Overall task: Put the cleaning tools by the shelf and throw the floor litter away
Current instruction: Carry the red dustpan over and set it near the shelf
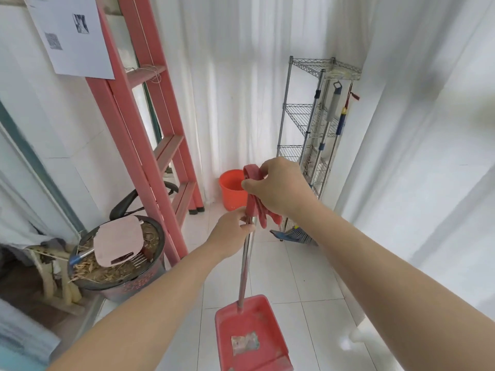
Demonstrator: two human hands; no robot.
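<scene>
A red dustpan on a long metal pole hangs low in front of me, with a crumpled scrap of litter lying in its tray. My left hand grips the pole just below the red handle. My right hand is closed around the red handle top. The wire shelf stands at the back right, with a broom and other long-handled tools leaning on it.
An orange bucket sits on the floor by the white curtain. A pink ladder leans at the left. A dark round pot with dry plant matter and a pink pad sits at the lower left. White tiled floor lies ahead.
</scene>
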